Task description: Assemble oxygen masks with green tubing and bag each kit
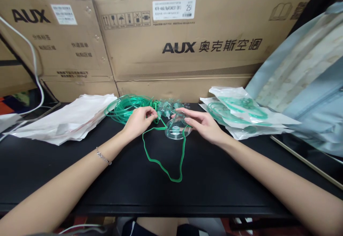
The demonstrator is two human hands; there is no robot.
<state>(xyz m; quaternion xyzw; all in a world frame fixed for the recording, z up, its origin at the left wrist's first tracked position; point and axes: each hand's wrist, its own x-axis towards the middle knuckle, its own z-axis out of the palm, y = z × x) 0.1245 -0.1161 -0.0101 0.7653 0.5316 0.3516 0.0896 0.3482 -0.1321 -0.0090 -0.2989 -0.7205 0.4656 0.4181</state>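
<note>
A clear plastic oxygen mask [175, 130] lies on the black table [107, 178], with its green elastic strap [163, 166] looping toward me. My right hand [199, 121] rests on the mask's top and right side, fingers curled around it. My left hand [139, 119] is closed in a pinch on the green tubing end beside the mask. A coil of green tubing [124, 107] lies just behind my left hand, next to several small clear mask parts [167, 107].
A stack of empty clear bags [66, 119] lies at the left. Sealed bags holding green mask sets [241, 112] sit at the right. Large cardboard boxes [187, 39] stand behind the table. A white cable [34, 71] hangs at far left; blue-wrapped material [308, 78] leans at right.
</note>
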